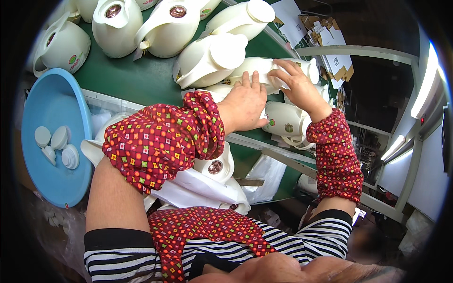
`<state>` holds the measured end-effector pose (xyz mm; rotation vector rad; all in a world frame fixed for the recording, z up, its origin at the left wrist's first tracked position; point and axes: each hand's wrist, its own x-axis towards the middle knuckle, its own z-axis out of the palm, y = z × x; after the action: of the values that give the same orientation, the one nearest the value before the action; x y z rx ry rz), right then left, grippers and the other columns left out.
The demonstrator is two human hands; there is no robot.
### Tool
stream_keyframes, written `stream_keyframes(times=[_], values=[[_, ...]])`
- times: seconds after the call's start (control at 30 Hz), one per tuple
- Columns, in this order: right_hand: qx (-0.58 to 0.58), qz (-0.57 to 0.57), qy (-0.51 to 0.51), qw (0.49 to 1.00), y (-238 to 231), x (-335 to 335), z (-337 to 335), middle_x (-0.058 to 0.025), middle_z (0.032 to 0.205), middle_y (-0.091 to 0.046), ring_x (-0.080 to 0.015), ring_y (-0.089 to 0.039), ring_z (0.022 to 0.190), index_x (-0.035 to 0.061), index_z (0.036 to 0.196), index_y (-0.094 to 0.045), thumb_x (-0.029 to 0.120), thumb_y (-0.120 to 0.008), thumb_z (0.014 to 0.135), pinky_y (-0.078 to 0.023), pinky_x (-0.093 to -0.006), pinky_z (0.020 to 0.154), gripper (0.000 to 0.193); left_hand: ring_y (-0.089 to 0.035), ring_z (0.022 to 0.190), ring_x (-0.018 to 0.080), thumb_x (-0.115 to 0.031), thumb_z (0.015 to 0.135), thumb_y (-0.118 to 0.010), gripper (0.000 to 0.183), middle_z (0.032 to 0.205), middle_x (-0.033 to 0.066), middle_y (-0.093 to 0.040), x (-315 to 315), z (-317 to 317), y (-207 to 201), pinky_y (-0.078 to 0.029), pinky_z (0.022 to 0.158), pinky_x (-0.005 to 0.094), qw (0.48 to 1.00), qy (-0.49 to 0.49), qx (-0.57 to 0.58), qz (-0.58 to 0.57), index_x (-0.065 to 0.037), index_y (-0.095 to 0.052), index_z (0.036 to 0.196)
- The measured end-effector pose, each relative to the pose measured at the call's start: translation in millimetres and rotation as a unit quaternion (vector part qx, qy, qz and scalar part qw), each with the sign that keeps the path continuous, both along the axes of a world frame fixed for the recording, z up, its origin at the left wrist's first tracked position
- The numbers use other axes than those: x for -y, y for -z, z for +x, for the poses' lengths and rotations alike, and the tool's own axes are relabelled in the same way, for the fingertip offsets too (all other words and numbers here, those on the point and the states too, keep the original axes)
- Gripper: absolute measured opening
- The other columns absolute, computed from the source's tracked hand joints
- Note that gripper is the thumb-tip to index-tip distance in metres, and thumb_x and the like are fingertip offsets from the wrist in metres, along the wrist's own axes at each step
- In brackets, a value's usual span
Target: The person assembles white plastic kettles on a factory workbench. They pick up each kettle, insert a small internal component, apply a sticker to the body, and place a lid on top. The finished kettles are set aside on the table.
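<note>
Cream thermos jugs stand and lie on the green tabletop in front of me. My left hand [246, 101] rests among them with its fingers spread over a white jug body, its thumb pointing right. Beside it, my right hand [302, 87] has bent fingers over the upper part of a cream thermos jug [259, 68], with the fingertips on its surface. Between and beneath the hands the jug parts are mostly hidden. Just below, a jug with a printed flower [282, 118] lies on its side. A larger jug with a round lid [212, 59] leans behind my left hand.
A blue basin [30, 141] at left holds several white lids [59, 137]. More jugs [117, 28] line the far side. Near my apron lie jugs with a white sheet [193, 186] and a clear plastic bag [266, 177]. Cardboard pieces [332, 37] are stacked beyond the metal frame [363, 53].
</note>
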<state>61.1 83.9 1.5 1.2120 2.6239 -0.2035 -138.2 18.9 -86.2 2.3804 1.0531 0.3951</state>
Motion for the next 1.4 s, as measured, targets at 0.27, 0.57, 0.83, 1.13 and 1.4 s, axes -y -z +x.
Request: stream_keyframes(times=[0.27,0.57,0.83,1.13,1.4], values=[[0.068,-0.023,0.112,0.991,-7.0,-1.6,0.1,-0.0183,0.147,-0.053,-0.0398,-0.059,0.126,0.0162,0.140,-0.054,0.013,-0.082,0.080,-0.053,-0.0450,0.102,0.066,-0.039,0.138,0.0597,-0.054,0.087,-0.071,0.088,0.148,0.0429,-0.038,-1.7,1.5,-3.0,-0.047,0.109,0.0532,0.999,0.013,-0.004,-0.043,0.013,-0.048,0.139],[0.019,-0.005,0.230,0.973,4.3,-4.0,9.8,-0.0292,0.135,-0.059,-0.0447,-0.064,0.117,0.0157,0.154,-0.040,0.030,-0.088,0.078,-0.055,-0.0487,0.096,0.091,-0.031,0.145,0.0533,-0.049,0.087,-0.075,0.092,0.154,0.0398,-0.030,-1.8,7.7,1.4,-0.035,0.117,0.0534,0.997,-0.011,0.079,-0.023,0.013,-0.039,0.145],[0.064,0.007,0.148,0.987,13.3,-5.5,27.0,-0.0299,0.101,-0.070,-0.0420,-0.072,0.094,0.0029,0.147,-0.045,0.053,-0.076,0.086,-0.059,-0.0448,0.079,0.084,-0.038,0.141,0.0460,-0.065,0.077,-0.076,0.126,0.151,0.0350,-0.036,-48.2,16.8,12.7,-0.032,0.118,0.0529,0.982,-0.003,0.039,-0.184,0.017,-0.019,0.153],[0.058,0.076,0.050,0.994,16.8,11.0,17.9,-0.0246,0.148,-0.040,-0.0406,-0.063,0.116,0.0118,0.153,-0.038,0.047,-0.070,0.092,-0.057,-0.0464,0.091,0.077,-0.045,0.133,0.0511,-0.073,0.073,-0.074,0.134,0.146,0.0376,-0.041,-46.6,16.4,13.9,-0.037,0.115,0.0498,0.983,-0.020,0.035,-0.177,0.020,-0.020,0.152],[0.052,0.170,0.251,0.952,53.9,11.0,-0.8,-0.0286,0.103,-0.061,-0.0410,-0.070,0.076,0.0062,0.130,-0.052,0.058,-0.062,0.093,-0.060,-0.0473,0.064,0.064,-0.041,0.136,0.0504,-0.074,0.073,-0.073,0.134,0.147,0.0371,-0.039,-44.6,19.0,16.8,-0.036,0.116,0.0485,0.989,-0.023,0.023,-0.141,0.020,-0.020,0.151]])
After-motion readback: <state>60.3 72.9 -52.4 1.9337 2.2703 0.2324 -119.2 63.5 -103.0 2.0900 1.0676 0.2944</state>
